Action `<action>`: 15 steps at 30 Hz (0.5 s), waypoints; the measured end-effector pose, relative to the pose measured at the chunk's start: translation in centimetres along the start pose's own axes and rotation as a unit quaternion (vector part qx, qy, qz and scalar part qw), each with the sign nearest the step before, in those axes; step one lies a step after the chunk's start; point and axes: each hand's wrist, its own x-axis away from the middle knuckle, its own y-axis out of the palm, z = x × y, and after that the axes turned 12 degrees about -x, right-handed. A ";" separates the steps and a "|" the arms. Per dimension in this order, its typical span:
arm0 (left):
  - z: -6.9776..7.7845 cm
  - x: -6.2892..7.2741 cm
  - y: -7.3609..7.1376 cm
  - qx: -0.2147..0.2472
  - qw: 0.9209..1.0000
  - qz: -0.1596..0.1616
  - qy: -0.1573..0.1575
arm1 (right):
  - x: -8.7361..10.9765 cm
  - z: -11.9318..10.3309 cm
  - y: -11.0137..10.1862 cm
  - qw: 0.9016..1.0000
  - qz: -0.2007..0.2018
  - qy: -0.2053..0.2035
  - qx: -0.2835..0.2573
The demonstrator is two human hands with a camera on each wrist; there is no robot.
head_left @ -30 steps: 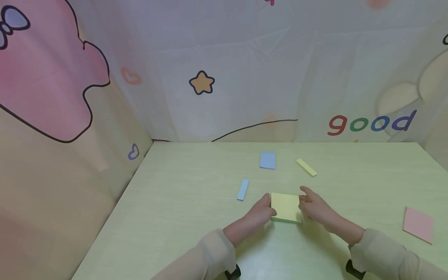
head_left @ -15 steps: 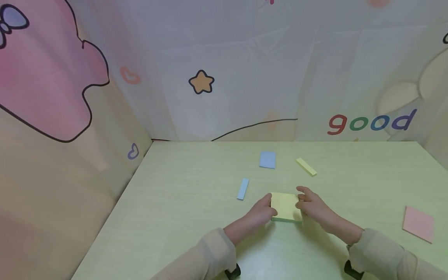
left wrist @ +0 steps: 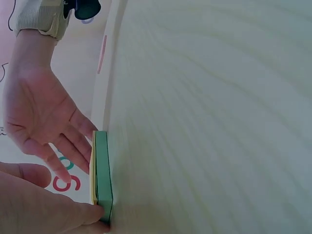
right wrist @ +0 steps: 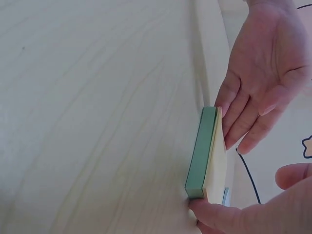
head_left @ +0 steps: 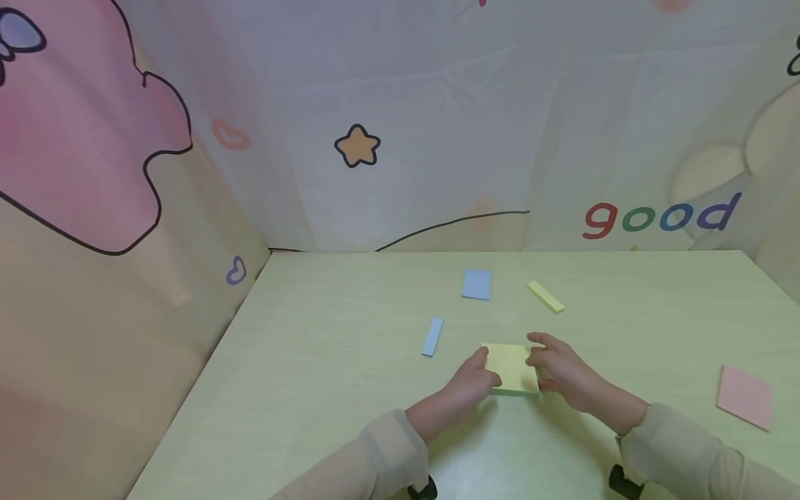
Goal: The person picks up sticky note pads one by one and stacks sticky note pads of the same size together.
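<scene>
A square yellow sticky-note pad (head_left: 511, 368) lies on a thicker green pad (left wrist: 103, 175), forming one stack on the table. Against the stack's left side rests my left hand (head_left: 464, 389); in the head view its thumb overlaps the yellow top near the front corner. From the right, my right hand (head_left: 571, 378) touches the opposite side, its index finger raised above the far corner. Both wrist views show the fingers of each hand fairly straight against the stack's edges, with the thumbs held off it. A thin gap shows between the yellow and green layers.
Behind the stack lie a blue square pad (head_left: 476, 285), a narrow blue strip pad (head_left: 432, 337) and a narrow yellow strip pad (head_left: 545, 296). A pink square pad (head_left: 744, 398) is at the right. A printed curtain (head_left: 425, 139) stands behind the table (head_left: 312, 417).
My left hand has shifted slightly right, its thumb further over the yellow top. My right hand has moved slightly left, and a lower finger or thumb now shows beside the stack.
</scene>
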 end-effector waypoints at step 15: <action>0.3 0.3 0.3 -0.008 1.000 0.010 -0.009 | 0.0 -0.1 0.0 0.999 -0.020 0.010 -0.025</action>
